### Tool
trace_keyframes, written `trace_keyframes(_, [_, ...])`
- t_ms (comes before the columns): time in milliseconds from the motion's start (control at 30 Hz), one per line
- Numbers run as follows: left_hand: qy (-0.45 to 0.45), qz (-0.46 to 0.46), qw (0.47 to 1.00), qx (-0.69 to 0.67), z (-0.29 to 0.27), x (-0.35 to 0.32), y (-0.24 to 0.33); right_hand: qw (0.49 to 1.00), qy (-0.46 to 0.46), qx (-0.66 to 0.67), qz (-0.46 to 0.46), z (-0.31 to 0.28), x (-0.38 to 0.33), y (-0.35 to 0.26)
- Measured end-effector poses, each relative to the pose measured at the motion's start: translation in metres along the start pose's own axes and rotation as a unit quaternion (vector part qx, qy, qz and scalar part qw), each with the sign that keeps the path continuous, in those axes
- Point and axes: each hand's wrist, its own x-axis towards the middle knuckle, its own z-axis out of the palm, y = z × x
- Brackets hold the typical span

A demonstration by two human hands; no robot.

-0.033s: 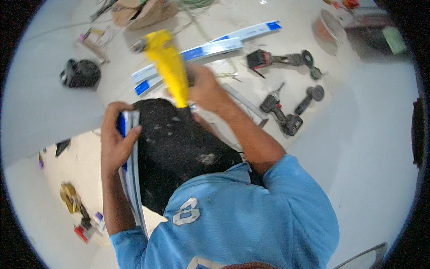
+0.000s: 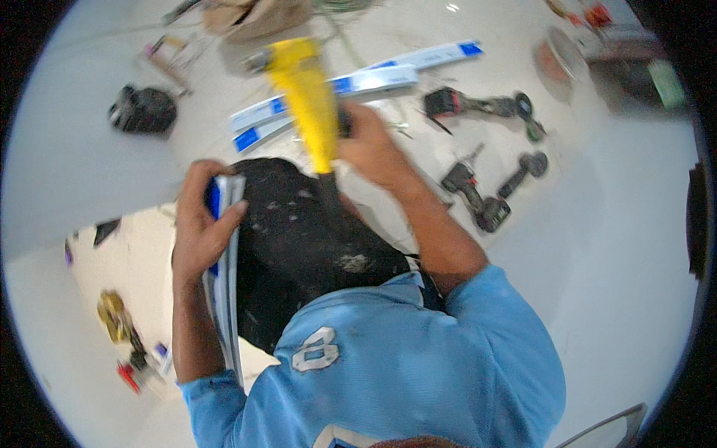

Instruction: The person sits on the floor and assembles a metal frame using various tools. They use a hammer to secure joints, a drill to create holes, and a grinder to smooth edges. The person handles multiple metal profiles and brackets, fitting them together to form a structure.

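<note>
Nothing has shifted since the earlier frame; both hands hold as before. My left hand (image 2: 200,228) is closed around the top of a white-and-blue strip (image 2: 224,299) standing on edge against my dark trouser knee (image 2: 299,246). My right hand (image 2: 373,149) grips a yellow tool (image 2: 306,97), fingers wrapped shut. Beyond, more strips (image 2: 358,82) lie on the floor (image 2: 597,224), with drills (image 2: 478,194) to the right.

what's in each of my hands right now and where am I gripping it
Your left hand grips a white-and-blue strip around its upper end. Your right hand holds a yellow tool near its lower, narrow end; the picture is blurred there.
</note>
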Motion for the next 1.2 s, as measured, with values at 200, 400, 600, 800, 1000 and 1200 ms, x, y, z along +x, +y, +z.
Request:
trace_keyframes(200, [-0.014,0.018,1.000,-0.021,0.000,0.012,-0.001,0.963,-0.109,-0.194,0.150,-0.064,-0.037,-0.105])
trace_keyframes(400, [-0.007,-0.019,1.000,-0.020,-0.002,0.010,0.004,0.942,-0.131,-0.301,0.068,-0.045,-0.056,-0.076])
trace_keyframes(600, [0.010,-0.014,1.000,-0.010,0.001,0.009,0.001,0.942,-0.129,-0.309,0.030,-0.045,-0.064,-0.054])
trace_keyframes(800, [0.044,0.015,0.998,0.043,0.008,0.014,0.004,0.946,-0.118,-0.301,0.015,-0.044,-0.064,-0.031])
trace_keyframes(1000, [0.045,0.038,0.997,0.047,0.006,0.014,0.004,0.934,-0.071,-0.343,-0.069,-0.046,-0.069,-0.011])
trace_keyframes(1200, [0.031,0.008,0.999,0.042,0.005,0.012,0.008,0.921,-0.070,-0.351,-0.156,-0.044,-0.069,-0.007])
